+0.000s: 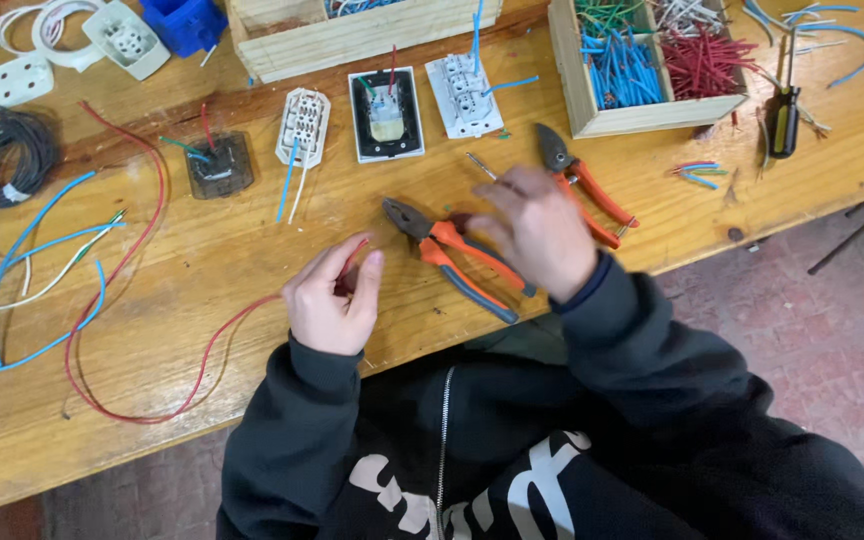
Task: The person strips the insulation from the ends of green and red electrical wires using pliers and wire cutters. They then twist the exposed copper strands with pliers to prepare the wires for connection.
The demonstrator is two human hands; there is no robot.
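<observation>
A long red wire (142,300) is seen on the honey-brown wooden bench (252,230); orange-and-grey handled pliers (457,258); blue and red wire offcuts (667,60) sorted in a pale wooden box (574,85).

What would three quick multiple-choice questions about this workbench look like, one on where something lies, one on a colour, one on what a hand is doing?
1. Where do the orange-handled pliers lie?
A. between the two hands
B. inside the wooden box
C. on the floor

2. What colour is the long wire that the left hand pinches?
A. green
B. red
C. white

3. What is the right hand doing?
A. gripping the black-handled screwdriver
B. resting flat in the lap
C. hovering over the bench by the pliers

Answers:
1 A, they lie on the wood between both hands.
2 B, a red loop runs from the pinching fingers.
3 C, it is blurred above the pliers' handles; the screwdriver lies far off.
</observation>
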